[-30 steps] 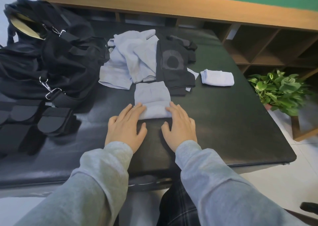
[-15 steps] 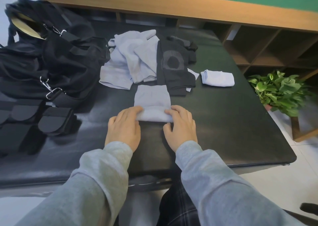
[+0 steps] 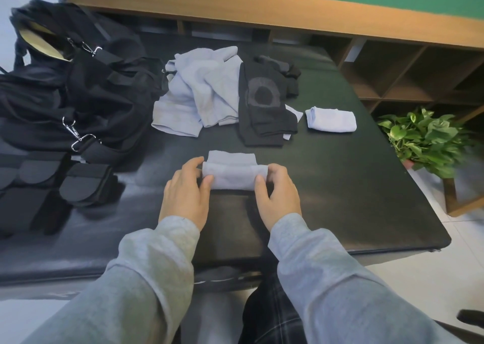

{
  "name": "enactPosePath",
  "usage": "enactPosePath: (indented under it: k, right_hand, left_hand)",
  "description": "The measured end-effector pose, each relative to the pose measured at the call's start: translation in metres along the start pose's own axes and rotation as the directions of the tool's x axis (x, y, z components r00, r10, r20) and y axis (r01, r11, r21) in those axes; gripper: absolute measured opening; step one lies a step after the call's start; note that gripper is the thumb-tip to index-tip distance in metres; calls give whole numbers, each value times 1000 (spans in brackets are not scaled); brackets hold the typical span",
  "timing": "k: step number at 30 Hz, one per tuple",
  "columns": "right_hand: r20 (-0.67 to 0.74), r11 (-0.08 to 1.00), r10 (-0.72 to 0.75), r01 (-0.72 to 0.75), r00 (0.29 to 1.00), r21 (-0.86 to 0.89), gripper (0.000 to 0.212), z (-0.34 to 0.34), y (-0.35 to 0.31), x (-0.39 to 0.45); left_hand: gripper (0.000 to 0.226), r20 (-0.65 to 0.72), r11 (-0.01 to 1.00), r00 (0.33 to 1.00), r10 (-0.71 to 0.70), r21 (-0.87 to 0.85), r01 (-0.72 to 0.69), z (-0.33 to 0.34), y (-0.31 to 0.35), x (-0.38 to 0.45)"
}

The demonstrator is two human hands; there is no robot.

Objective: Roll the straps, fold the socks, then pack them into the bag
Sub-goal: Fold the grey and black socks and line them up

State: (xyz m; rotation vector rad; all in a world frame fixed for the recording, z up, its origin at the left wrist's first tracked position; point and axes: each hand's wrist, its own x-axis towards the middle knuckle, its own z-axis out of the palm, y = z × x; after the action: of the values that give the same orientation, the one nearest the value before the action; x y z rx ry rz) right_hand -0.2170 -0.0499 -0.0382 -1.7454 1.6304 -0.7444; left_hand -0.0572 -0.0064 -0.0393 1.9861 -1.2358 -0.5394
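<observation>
Right at the near middle of the black padded tabletop (image 3: 340, 186) lies a pale lavender-grey sock (image 3: 234, 172), partly rolled into a short bundle with a flat flap showing on its far side. Both hands clasp it — the left hand (image 3: 186, 190) curls round its left end, thumb on the near face and fingers over the top, while the right hand (image 3: 278, 190) grips the right end the same way. Farther off sits a loose heap of pale grey-blue socks (image 3: 199, 92), touching a pile of black socks (image 3: 264, 105) to its right. Right of those, apart from them, rests a folded pale lavender sock bundle (image 3: 331, 120). A black fabric duffel bag (image 3: 78, 92) slumps at the far left, and black rolled webbing straps (image 3: 83, 184) lie just near of it.
</observation>
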Motion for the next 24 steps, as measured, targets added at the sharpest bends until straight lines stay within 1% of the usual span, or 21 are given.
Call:
enactPosePath:
  k: [3,5,8,10,11,13,15,16,18,19,20,21,22,23,24]
  right_hand:
    - [-10,1000,20,-20,1000,18,15,0,0,1]
    - [-9,1000,27,-27,1000,-15,16,1,0,3]
    - [8,997,11,-10,1000,-82,14,2,-1,4]
    - [2,996,-4,5,1000,-93,9,2,-1,3]
    - [-8,995,-24,23,1000,-102,9,1,-1,3]
    - [-24,984,-94,89,995,-154,17,2,0,3]
    - [-13,974,-125,120,992,-191,26,4,1,4]
    - [-6,973,-121,118,993,-197,29,4,1,5]
    - [-2,973,-117,114,993,-201,31,5,2,5]
    - [-3,972,-117,114,993,-203,31,5,2,5]
    - [-4,972,-118,115,993,-206,30,5,2,5]
    - [-4,971,-119,116,993,-209,30,5,2,5]
    - [-6,970,-123,119,992,-212,29,5,3,5]
    - [-9,968,-131,126,991,-215,29,5,3,5]
    - [-11,967,-140,134,990,-217,30,5,3,5]
  left_hand:
    - [27,-18,1000,1000,-4,2,4,1,0,0]
    - [19,-26,1000,1000,-15,-18,14,1,0,1]
    - [6,-23,1000,1000,-17,4,18,1,-1,0]
    - [6,-24,999,1000,-20,29,20,1,-1,1]
    - [9,-22,998,999,-29,48,30,0,0,1]
    - [18,-7,992,1000,-20,124,21,0,2,3]
    - [24,-4,985,999,49,166,-48,1,1,3]
    - [25,-27,985,996,83,154,-78,2,0,1]
    - [24,-120,989,984,129,85,-119,3,-2,-1]
    - [25,-155,983,972,178,75,-168,3,-3,-1]
    - [27,-156,965,955,253,108,-238,4,-4,-2]
    - [28,-114,929,930,349,172,-328,5,-5,-3]
    - [28,-42,877,898,439,236,-418,7,-7,-2]
    - [27,42,831,870,492,277,-483,9,-9,-1]
    - [28,111,808,857,503,293,-512,10,-9,0]
